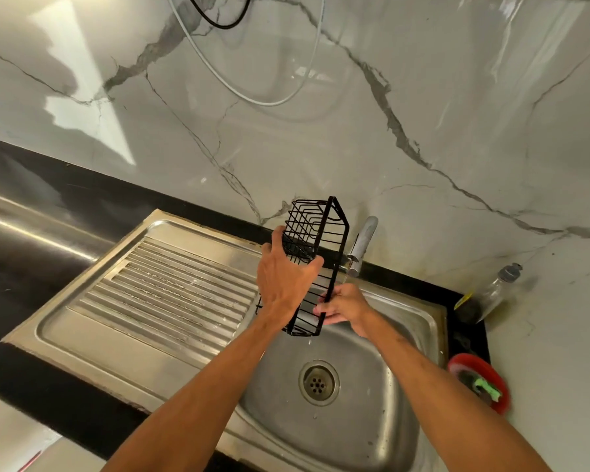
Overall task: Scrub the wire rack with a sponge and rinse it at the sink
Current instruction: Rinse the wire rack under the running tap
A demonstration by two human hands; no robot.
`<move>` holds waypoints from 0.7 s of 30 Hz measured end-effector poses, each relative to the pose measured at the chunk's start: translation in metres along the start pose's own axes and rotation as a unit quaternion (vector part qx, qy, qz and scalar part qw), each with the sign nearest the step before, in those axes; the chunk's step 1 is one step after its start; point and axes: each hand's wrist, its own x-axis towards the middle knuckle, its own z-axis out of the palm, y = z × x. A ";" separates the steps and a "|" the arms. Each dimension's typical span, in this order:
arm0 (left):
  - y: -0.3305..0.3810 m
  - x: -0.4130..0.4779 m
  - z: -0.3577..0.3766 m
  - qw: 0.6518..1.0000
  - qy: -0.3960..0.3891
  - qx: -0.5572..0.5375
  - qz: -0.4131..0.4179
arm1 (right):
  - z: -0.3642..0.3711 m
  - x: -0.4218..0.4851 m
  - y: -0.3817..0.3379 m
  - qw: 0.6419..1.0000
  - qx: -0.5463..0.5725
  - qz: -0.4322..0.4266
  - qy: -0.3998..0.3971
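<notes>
Over the stainless steel sink (372, 424), the black wire rack (315, 240) is held up on end, tilted, its lower end just above the basin and its upper end against the marble wall. The left hand (286, 277) wraps round the rack's left side with fingers and thumb curled over the wires. The right hand (344, 306) pinches the frame bar lower down, right of centre, just under the grey tap (363, 241). A drop hangs below the rack's bottom corner. Whether the tap runs is hard to tell.

This looks like the rinse. To do it well, I would keep the rack low over the basin so that splashes stay inside, turn it slowly so that water reaches every wire crossing, and shift each grip in turn, since wet thin wire slips and the spots under the fingers go unrinsed.

At the lower right, a red plastic bowl (503, 403) sits beside the sink and holds a green sponge (487, 391) on something dark. Above it, a clear plastic bottle (491, 294) with a grey cap leans on the black counter (65, 178); its contents cannot be made out.
</notes>
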 end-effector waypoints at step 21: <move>0.006 -0.008 0.007 0.998 0.014 -0.054 -0.011 | -0.019 0.006 -0.011 0.995 0.024 -0.079 0.062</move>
